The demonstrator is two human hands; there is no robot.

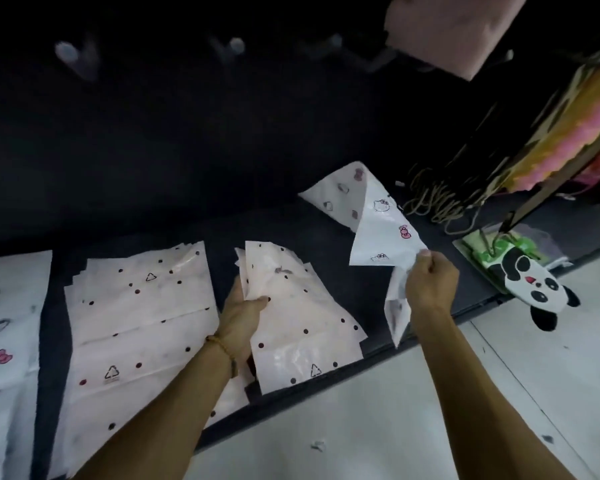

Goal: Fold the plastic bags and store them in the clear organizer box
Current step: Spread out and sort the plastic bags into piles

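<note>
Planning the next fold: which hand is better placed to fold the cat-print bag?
Probably the right hand: it already pinches the cat-print bag lifted off the table. The left hand is occupied gripping the dotted stack.

pale pink bags dark-dotted; white bag pink bows; panda pouch black-white; counter black.

Not much bare counter left up front tbh: the dotted bag stack and the cat-print sheet cover the left, with only a dark strip between them. Open dark surface runs behind the stacks. On the right, tangled cord handles and a panda bag crowd the corner.
</note>
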